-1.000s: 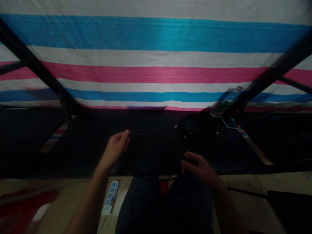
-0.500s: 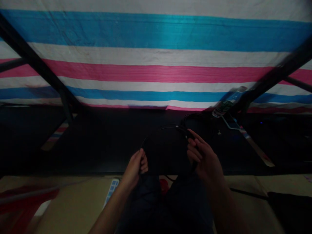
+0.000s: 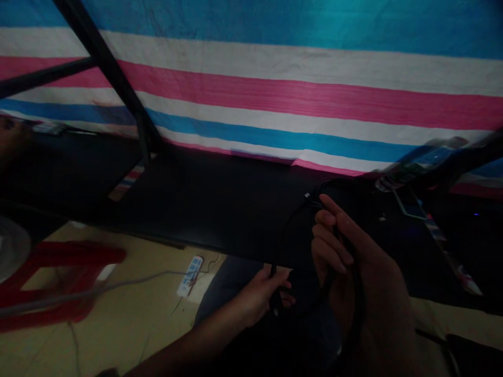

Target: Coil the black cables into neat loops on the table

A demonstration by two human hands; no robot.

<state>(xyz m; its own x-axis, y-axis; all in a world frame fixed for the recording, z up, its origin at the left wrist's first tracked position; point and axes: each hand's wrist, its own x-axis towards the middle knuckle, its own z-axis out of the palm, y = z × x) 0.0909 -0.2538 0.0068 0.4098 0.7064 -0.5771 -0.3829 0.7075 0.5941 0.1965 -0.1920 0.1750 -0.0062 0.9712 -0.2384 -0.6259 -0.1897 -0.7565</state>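
In the head view, my left hand (image 3: 267,293) is low over my lap, its fingers closed round a black cable (image 3: 357,298) near a dark plug end (image 3: 275,303). My right hand (image 3: 353,256) is raised above the front edge of the black table (image 3: 220,204), fingers curled round a looped part of the cable. From the left hand a thin stretch arcs up towards the right fingertips. A small pale connector (image 3: 307,195) shows just beyond them. More dark cable coils (image 3: 334,181) lie behind, but dim light hides which strands join.
A plastic bottle (image 3: 420,162) leans at the back right beside a phone (image 3: 411,204). Striped sheeting hangs behind. On the floor are a power strip (image 3: 190,276) and a red stool (image 3: 74,256). Another person's hand (image 3: 13,136) is at the far left.
The view has swung left, showing more of the stool and another person's hand. My left hand has dropped towards my lap with the cable. My right hand looks closer, still holding its loop.
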